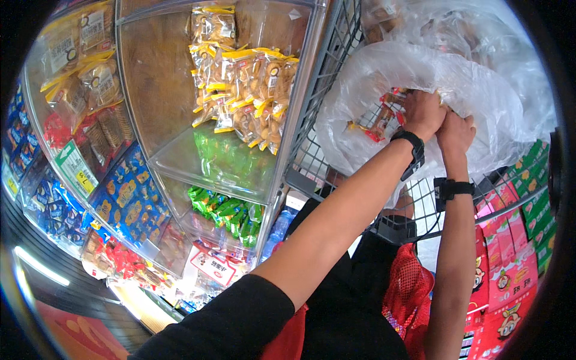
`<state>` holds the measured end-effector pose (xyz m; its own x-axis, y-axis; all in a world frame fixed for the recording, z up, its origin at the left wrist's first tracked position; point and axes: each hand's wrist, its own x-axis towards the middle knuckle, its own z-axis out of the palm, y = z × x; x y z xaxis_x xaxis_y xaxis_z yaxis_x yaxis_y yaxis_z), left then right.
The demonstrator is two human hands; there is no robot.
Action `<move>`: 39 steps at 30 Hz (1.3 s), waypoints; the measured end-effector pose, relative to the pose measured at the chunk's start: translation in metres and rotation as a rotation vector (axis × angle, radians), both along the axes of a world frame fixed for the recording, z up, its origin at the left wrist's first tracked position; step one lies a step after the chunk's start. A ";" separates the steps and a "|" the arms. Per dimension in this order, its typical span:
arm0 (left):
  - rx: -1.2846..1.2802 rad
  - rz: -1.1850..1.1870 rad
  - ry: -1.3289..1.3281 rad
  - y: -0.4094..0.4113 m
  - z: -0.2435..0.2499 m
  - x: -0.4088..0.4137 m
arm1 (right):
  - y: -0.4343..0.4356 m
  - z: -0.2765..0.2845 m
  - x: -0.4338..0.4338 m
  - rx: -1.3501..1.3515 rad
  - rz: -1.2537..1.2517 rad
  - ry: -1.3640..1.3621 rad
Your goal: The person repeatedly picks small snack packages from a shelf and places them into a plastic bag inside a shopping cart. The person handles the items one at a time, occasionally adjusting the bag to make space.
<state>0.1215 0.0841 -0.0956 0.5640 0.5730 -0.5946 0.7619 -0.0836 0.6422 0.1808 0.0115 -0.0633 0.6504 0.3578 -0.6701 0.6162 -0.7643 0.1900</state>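
Note:
A clear plastic bag (378, 63) lies open in a metal wire shopping cart (310, 168), its mouth spread wide. Several small wrapped snacks with red and clear wrappers (382, 123) lie inside it. My left hand (423, 112) reaches over the bag's mouth with bent fingers; their tips are hidden, so what they hold cannot be told. Against it, just to the right, my right hand (455, 132) is closed on the bag's gathered plastic. Both wrists wear black straps. More clear plastic with brown packets (382, 20) fills the cart's far end.
At left stand clear plastic bins (211, 180) of wrapped snacks: yellow-edged biscuit packets (252, 81), green packets (225, 209) and blue packets (130, 193). A price tag (76, 168) hangs on one bin. Pink and red boxes (508, 265) and green boxes (535, 198) are stacked at right. Red mesh (407, 288) hangs near my body.

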 end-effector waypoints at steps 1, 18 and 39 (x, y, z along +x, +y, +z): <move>-0.054 0.012 0.019 0.002 0.004 -0.001 | 0.000 0.001 0.001 -0.021 0.008 0.006; 0.001 0.218 -0.278 0.085 0.174 -0.137 | -0.005 0.119 -0.055 1.046 -0.043 0.204; -0.314 0.442 -0.552 0.067 0.201 -0.120 | 0.027 0.142 -0.096 1.415 -1.697 1.353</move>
<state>0.0010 0.1512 0.1059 0.5838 0.6652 -0.4655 0.2444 0.4027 0.8821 0.0845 0.0388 0.0783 0.3773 0.6125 -0.6946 -0.9245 0.2047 -0.3217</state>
